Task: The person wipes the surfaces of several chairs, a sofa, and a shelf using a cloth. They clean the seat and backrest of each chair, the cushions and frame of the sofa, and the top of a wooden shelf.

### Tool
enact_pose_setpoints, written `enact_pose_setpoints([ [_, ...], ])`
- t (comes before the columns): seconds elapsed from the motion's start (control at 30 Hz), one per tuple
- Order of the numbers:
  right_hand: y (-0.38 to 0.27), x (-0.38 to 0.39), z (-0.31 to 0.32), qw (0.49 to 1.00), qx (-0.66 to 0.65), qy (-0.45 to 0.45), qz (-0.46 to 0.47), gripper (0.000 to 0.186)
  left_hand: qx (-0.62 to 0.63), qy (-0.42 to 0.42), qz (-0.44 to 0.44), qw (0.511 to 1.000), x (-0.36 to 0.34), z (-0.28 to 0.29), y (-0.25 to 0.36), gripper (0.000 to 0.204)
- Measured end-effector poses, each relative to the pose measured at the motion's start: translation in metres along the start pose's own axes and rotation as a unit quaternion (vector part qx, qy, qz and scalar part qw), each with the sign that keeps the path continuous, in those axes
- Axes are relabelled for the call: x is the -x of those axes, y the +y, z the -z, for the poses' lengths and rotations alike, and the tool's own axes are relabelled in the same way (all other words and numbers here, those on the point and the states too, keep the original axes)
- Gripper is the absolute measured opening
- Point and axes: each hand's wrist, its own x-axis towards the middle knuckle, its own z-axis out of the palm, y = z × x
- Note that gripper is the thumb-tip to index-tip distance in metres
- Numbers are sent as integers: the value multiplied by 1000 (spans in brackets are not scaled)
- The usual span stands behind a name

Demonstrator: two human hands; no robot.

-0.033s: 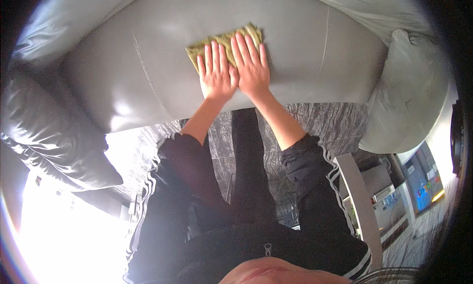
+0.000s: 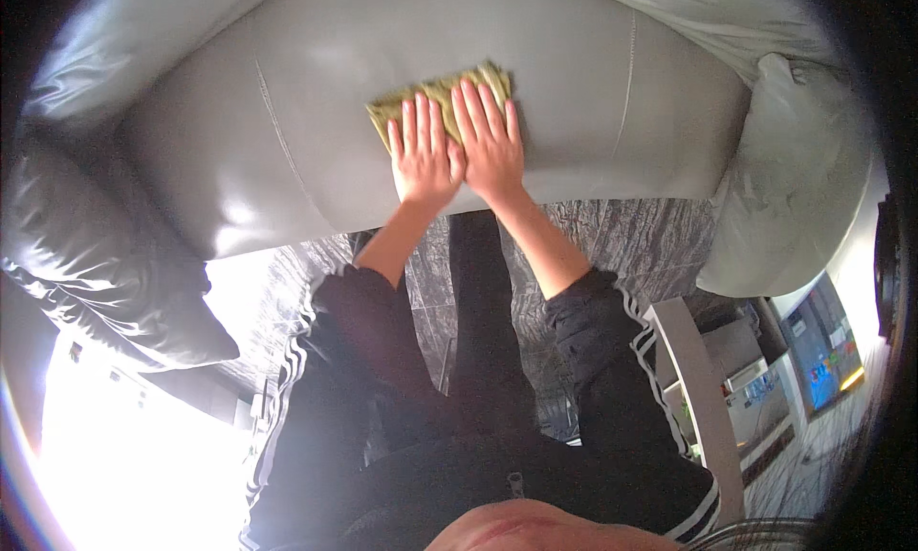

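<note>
A folded olive-yellow cloth [image 2: 442, 94] lies on the smooth grey sofa seat [image 2: 373, 34]. My left hand [image 2: 421, 166] rests palm down on the cloth's left part, its fingers stretched out flat. Beside it, my right hand [image 2: 491, 154] lies flat on the right part, fingers also straight and slightly spread. The two thumbs come together or nearly so; I cannot tell if they touch. Both palms hide the cloth's near side, while its far edge and left corner show beyond my fingertips.
A shiny grey cushion [image 2: 105, 254] is at the left end, and a paler cushion [image 2: 789, 183] at the right. Dark streaked floor tiles [image 2: 612, 231] lie below the seat's front edge. A light-coloured furniture panel [image 2: 688, 369] stands near my right elbow. Strong glare fills the lower left.
Both hands and the cloth under them have slid a short way toward me across the seat. My fingers remain flat on the cloth.
</note>
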Motion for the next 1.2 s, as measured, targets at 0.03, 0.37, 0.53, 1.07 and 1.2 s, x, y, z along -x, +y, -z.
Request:
enact_pose_setpoints([
  [0.03, 4, 24, -10, 1000, 3, 0, -19, 67, -9, -25, -9, 1000, 15, -7, 11, 73],
  [0.37, 41, 67, -32, 998, -22, 49, -42, 67, 44, -41, -16, 998, 28, -19, 46, 78],
  [0.53, 79, -50, 27, 992, -87, 88, -15, 73, 14, 101, -28, 994, -88, 6, 42, 73],
  [1.07, 149, -33, 25, 983, -101, 112, -106, 80, 26, 94, -107, 989, -130, 12, 117, 77],
  [1.2, 135, 44, 8, 985, -73, 68, -140, 75, -14, 14, -114, 993, -61, -4, 136, 76],
])
